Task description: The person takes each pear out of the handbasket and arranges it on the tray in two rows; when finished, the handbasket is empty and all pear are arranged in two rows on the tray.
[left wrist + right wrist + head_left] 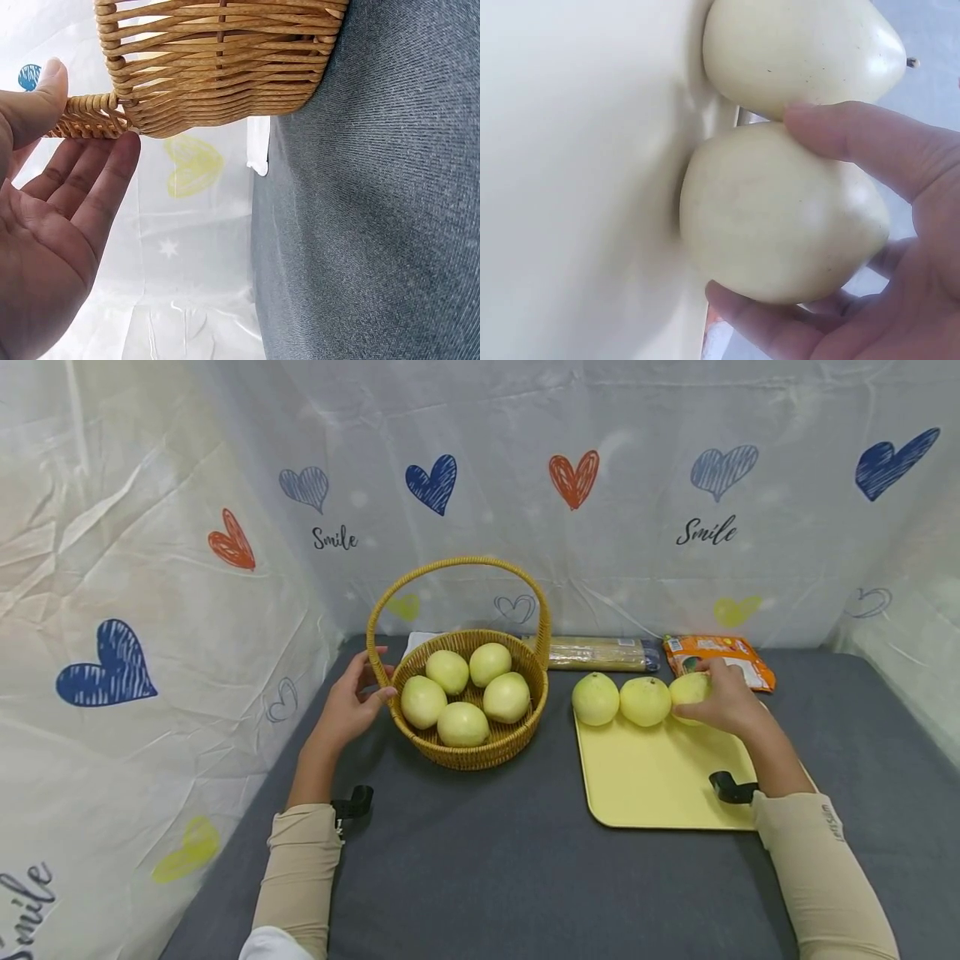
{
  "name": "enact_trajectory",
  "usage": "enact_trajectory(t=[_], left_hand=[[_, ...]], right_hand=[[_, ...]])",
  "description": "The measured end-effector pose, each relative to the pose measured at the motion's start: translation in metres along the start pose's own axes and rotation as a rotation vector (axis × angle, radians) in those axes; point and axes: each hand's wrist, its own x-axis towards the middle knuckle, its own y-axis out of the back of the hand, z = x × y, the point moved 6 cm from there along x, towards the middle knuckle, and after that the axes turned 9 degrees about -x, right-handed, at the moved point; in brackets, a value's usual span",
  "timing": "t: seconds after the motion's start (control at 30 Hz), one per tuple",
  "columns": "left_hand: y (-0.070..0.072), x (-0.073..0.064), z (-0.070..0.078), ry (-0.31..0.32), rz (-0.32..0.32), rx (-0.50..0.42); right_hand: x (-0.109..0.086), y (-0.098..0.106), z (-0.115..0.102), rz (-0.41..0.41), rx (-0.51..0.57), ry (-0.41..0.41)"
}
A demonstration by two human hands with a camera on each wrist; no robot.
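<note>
A woven wicker basket (467,757) with a tall hooped handle (459,561) stands left of centre, several pale yellow pears (462,725) inside it. My left hand (352,702) is at the handle's left foot; in the left wrist view its thumb (51,86) and fingers lie on opposite sides of the handle. On the right, three pears sit in a row along the far edge of a yellow tray (652,781). My right hand (726,697) grips the rightmost pear (780,214), thumb on one side and fingers on the other. The neighbouring pear (795,52) lies right beside it.
Behind the tray lies an orange packet (750,672). A long clear pack of yellowish sticks (600,653) lies behind the basket, near a white item (420,641). The dark grey tabletop (480,860) ends at a heart-printed curtain (495,468) at the back and sides.
</note>
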Motion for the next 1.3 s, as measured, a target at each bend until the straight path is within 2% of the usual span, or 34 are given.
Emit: enact_trajectory(t=[0.23, 0.53, 0.87, 1.0, 1.13, 1.3], left_hand=[[0.0, 0.0, 0.002, -0.005, 0.0, 0.006], [0.0, 0.0, 0.001, -0.006, -0.003, 0.004], [0.0, 0.0, 0.003, -0.006, -0.003, -0.002], [0.001, 0.0, 0.003, -0.01, -0.003, -0.007], [0.001, 0.0, 0.002, -0.012, -0.001, 0.001], [0.0, 0.0, 0.003, -0.007, -0.004, 0.004]], right_hand=[[0.0, -0.001, -0.002, -0.014, -0.013, 0.01], [0.001, -0.001, -0.005, -0.032, -0.05, 0.06], [0.002, 0.003, -0.024, -0.032, -0.062, 0.201], [0.001, 0.004, -0.04, -0.027, -0.078, 0.204], [-0.001, 0.004, -0.065, 0.003, -0.09, 0.232], [-0.001, -0.005, -0.107, 0.065, -0.068, 0.373]])
